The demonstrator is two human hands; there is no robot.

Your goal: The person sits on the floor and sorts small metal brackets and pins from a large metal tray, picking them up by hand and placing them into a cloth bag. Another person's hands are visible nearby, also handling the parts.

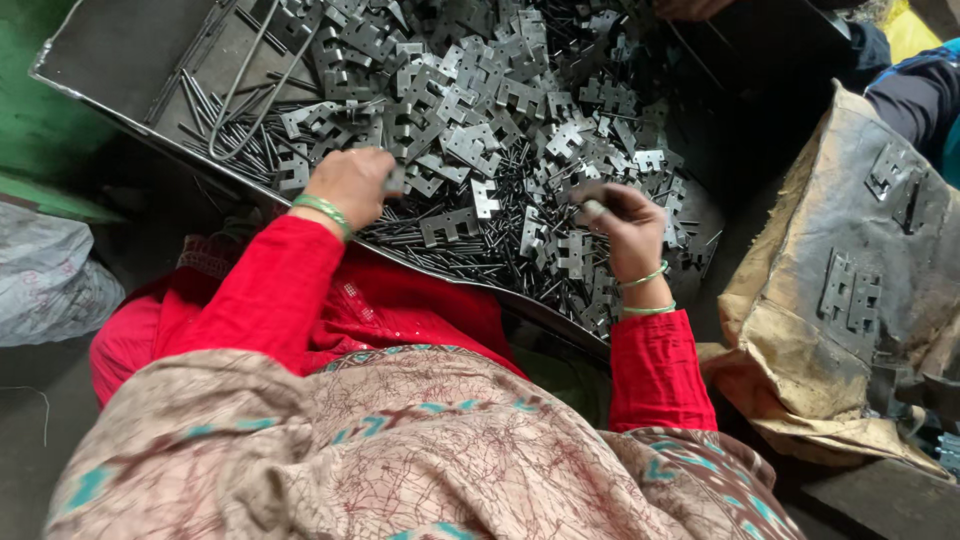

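A large dark metal tray (110,50) holds a heap of small flat stamped metal plates (470,110) mixed with thin steel pins (420,240). My left hand (352,185) rests at the tray's near edge, fingers closed on a small metal piece. My right hand (625,225) hovers over the pile farther right, pinching a small metal piece between thumb and fingers. Both wrists wear green bangles, and red sleeves cover my arms.
A worn tan sack (840,300) with a few metal plates on it lies at the right. Bent wire rods (250,90) sit at the tray's left. Another person's hand (690,8) and dark sleeve (915,95) show at top right. A grey bag (50,280) lies left.
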